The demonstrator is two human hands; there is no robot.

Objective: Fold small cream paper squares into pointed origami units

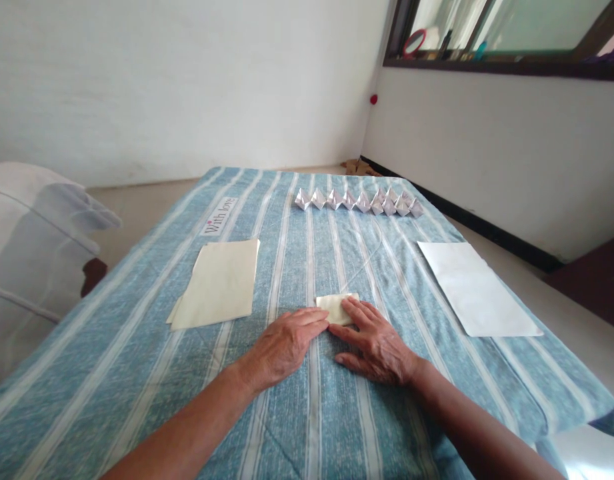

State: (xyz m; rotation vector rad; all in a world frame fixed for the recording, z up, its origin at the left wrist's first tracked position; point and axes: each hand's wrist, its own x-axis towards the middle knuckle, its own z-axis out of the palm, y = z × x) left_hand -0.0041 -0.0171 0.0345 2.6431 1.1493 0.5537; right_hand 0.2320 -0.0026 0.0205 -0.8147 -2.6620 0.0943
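A small folded cream paper (335, 306) lies on the blue striped cloth (307, 400) in front of me. My left hand (287, 343) rests palm down with its fingers stretched toward the paper's left edge. My right hand (377, 343) lies flat too, its fingers spread and pressing on the paper's near right part. Neither hand grips anything.
A stack of cream sheets (219, 283) lies to the left. A white sheet (477, 287) lies to the right near the cloth's edge. A row of several folded white paper shapes (359, 201) sits at the far end. A white cushion (31, 240) is at far left.
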